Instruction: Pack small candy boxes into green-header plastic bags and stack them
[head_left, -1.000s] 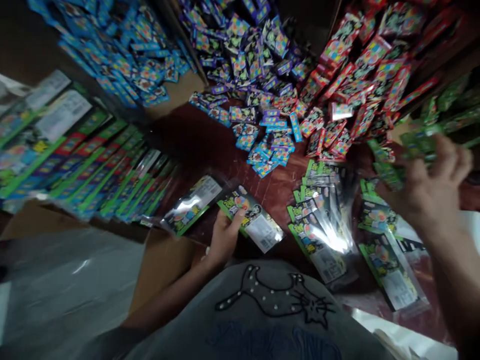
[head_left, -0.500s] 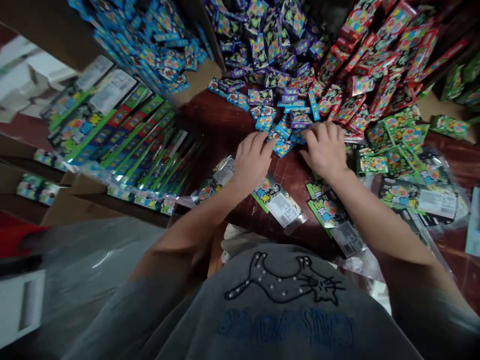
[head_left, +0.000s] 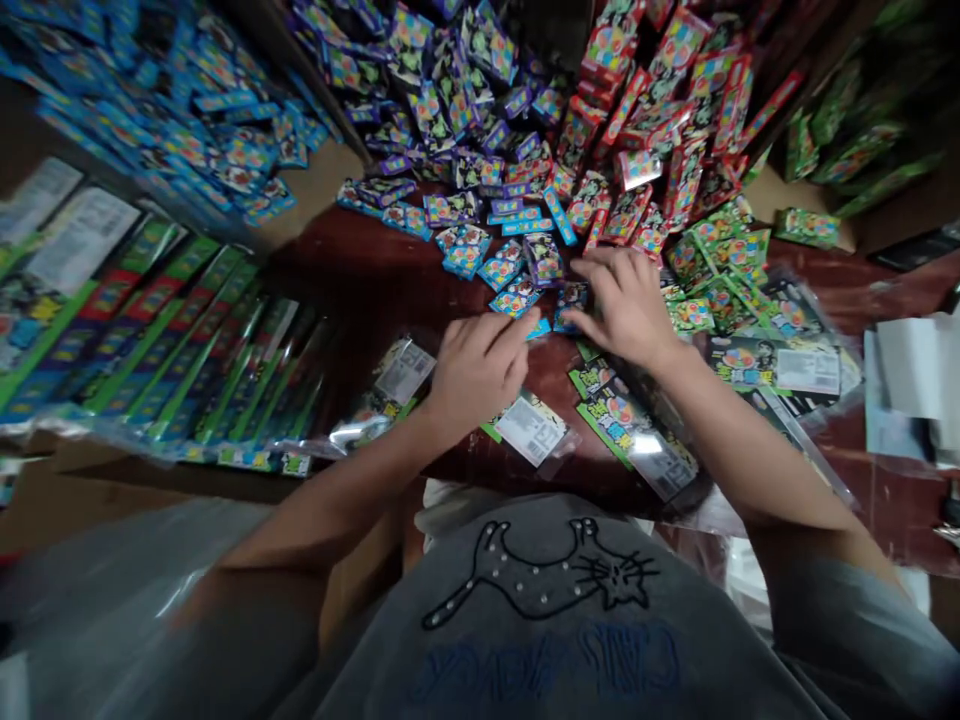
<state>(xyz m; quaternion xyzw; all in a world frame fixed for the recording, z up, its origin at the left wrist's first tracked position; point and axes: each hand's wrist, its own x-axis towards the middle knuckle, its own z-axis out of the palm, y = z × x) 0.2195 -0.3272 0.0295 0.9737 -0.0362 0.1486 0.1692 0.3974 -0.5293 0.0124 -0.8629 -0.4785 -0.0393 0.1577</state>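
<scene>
My left hand (head_left: 482, 367) is low over the table, fingers bent around a small blue candy packet (head_left: 538, 328) whose end shows past the fingertips. Thumb and fingers of my right hand (head_left: 626, 308) close about another blue packet (head_left: 571, 297). Just beyond both hands lies a loose cluster of blue packets (head_left: 516, 297) with a purple packet (head_left: 543, 260) among them. Beneath my left wrist is a flat clear pouch with a printed card (head_left: 531, 430), partly covered. A similar printed pouch (head_left: 637, 435) lies below my right hand.
Heaps of blue (head_left: 217, 120), purple (head_left: 427, 100) and red packets (head_left: 675, 110) fill the back. Green packets (head_left: 720, 260) lie at right beside more pouches (head_left: 780, 365). A row of filled pouches (head_left: 150, 320) stands on the left. Cardboard dividers (head_left: 322, 185) separate the heaps.
The view has shifted right, so things appear farther left. My left hand has drawn back towards me, its fingers more curled, with a blue packet. My right hand stays by the cluster.
</scene>
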